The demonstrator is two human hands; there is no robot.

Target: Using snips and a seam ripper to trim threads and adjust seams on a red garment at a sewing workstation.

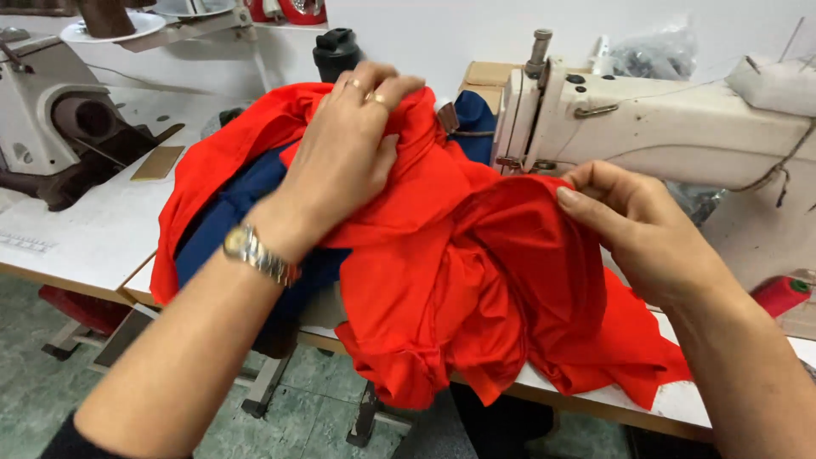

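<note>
A bunched red fabric (442, 280) lies heaped on the white table (93, 238), with dark blue fabric (229, 212) partly under it on the left. My left hand (344, 153), with rings and a metal wristwatch, grips a fold of the red fabric near the top of the heap. My right hand (637, 229) pinches the red fabric's right edge just in front of the cream sewing machine (663, 119). The fabric hangs over the table's front edge.
A second, darker machine (59, 127) stands at the far left. A black bottle top (336, 51) rises behind the heap. A red thread spool (782, 293) lies at the right. Below the table are green floor tiles (42, 399).
</note>
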